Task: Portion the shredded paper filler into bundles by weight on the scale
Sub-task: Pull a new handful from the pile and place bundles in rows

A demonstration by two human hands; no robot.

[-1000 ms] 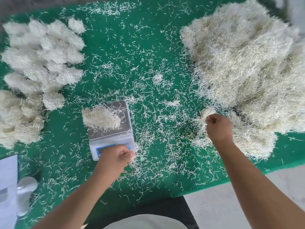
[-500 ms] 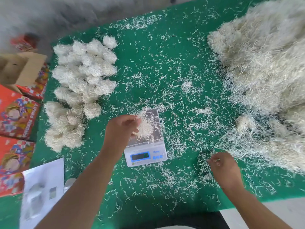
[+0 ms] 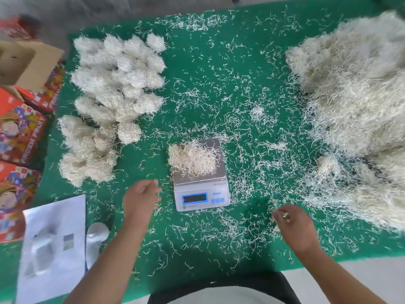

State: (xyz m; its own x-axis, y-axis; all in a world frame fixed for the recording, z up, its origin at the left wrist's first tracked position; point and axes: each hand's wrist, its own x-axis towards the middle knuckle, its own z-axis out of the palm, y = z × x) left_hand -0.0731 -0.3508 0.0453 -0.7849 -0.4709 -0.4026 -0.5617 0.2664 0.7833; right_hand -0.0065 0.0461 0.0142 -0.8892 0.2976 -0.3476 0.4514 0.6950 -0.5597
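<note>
A small white digital scale stands in the middle of the green mat. A loose bundle of shredded paper lies on its steel plate, untouched. My left hand hovers just left of the scale, fingers relaxed and holding nothing. My right hand sits low over the mat to the right of the scale, fingers loosely curled above scattered shreds, with nothing plainly held. The big heap of shredded paper fills the right side. Several weighed bundles are piled at the left.
Loose shreds litter the whole mat. Colourful red boxes and an open cardboard box stand off the mat's left edge. A white paper sheet and a white object lie at the front left.
My left hand has let go of the paper on the scale and pulled back to the scale's left. My right hand left the big heap and came to the front of the mat.
</note>
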